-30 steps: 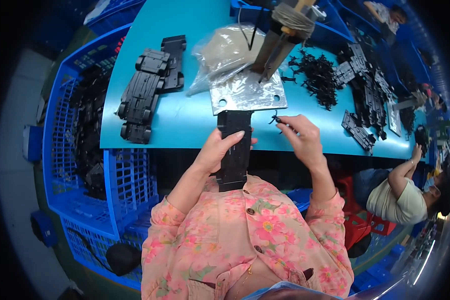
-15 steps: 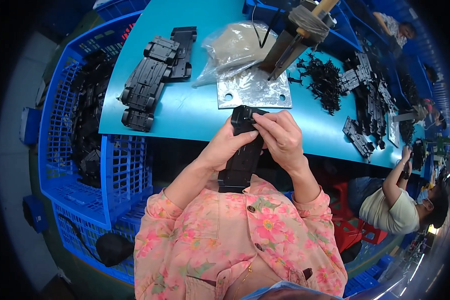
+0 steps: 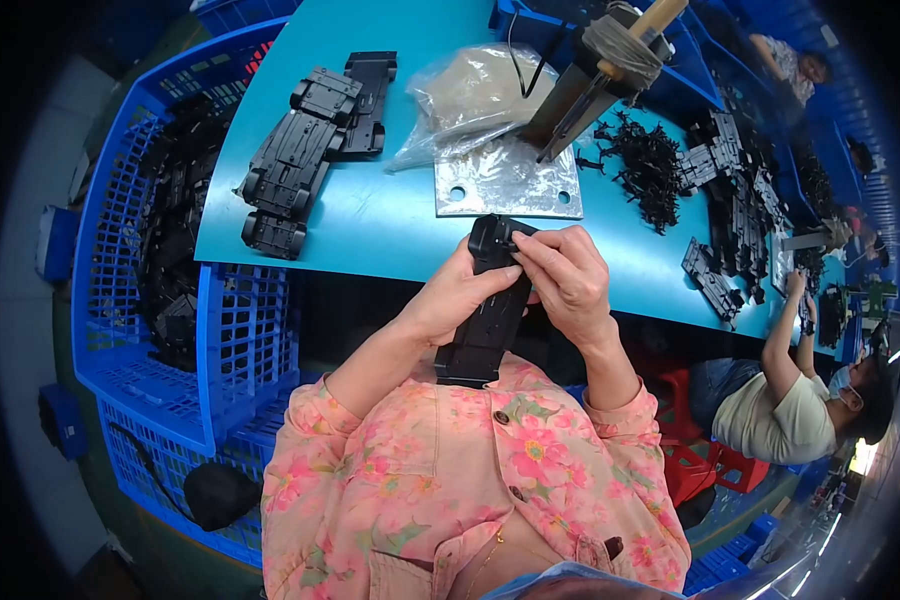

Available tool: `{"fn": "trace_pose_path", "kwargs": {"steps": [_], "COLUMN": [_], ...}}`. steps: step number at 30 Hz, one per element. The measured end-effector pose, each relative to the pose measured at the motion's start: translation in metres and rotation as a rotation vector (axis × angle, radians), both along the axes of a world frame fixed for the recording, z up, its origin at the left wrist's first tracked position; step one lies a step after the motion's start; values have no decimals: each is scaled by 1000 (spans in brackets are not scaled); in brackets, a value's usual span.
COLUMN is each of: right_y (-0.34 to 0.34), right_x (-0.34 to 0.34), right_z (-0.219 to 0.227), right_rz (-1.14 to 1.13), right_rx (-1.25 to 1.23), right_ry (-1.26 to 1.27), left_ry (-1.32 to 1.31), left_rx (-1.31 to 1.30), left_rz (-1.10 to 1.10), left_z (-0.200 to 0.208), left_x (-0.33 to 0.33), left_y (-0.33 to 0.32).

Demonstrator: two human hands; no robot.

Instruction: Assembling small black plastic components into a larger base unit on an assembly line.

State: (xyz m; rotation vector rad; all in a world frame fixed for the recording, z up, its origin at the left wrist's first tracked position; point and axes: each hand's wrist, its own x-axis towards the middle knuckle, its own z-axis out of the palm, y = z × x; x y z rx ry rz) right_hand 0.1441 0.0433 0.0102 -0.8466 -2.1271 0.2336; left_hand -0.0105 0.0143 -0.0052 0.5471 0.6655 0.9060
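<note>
A long black plastic toy-car chassis (image 3: pixel 482 325) is held in front of my chest, its far end close to the table edge. My left hand (image 3: pixel 457 297) wraps round its left side, with the thumb lying across its top. At the far end, the fingers of my right hand (image 3: pixel 567 275) are pinched together against the chassis. Whatever small piece sits between those fingertips is too hidden to make out. Beyond my hands stands a press-like fixture on a metal base plate (image 3: pixel 510 190). More black chassis (image 3: pixel 288 165) lie stacked on the table to the left.
A blue crate (image 3: pixel 210 360) full of black chassis stands at the left. The turquoise table (image 3: pixel 370 225) carries a clear plastic bag (image 3: pixel 470 100), a heap of small black parts (image 3: pixel 650 165) and more chassis (image 3: pixel 712 280). A co-worker (image 3: pixel 785 415) sits at the right near red stools (image 3: pixel 690 470).
My hands keep nearly the same hold on the chassis, with only a slight shift. The co-worker's hands at the right have moved a little over the table.
</note>
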Motion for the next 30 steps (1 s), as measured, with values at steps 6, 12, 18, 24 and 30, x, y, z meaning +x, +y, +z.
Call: {"fn": "trace_pose_path", "kwargs": {"steps": [6, 12, 18, 24, 30], "right_y": [-2, -4, -9, -8, -7], "right_x": [1, 1, -5, -7, -8], "right_z": [1, 8, 4, 5, 7], "right_rz": [-5, -24, -68, -15, 18], "right_rx": [36, -45, -80, -53, -55], "right_ry": [-3, 5, 154, 153, 113], "left_ry": [-2, 23, 128, 218, 297], "left_rx": [55, 83, 197, 228, 299], "left_rz": [-13, -3, 45, 73, 67], "left_z": [2, 1, 3, 7, 2], "left_x": [1, 2, 5, 3, 2], "left_y": [1, -3, -2, -3, -5]}}
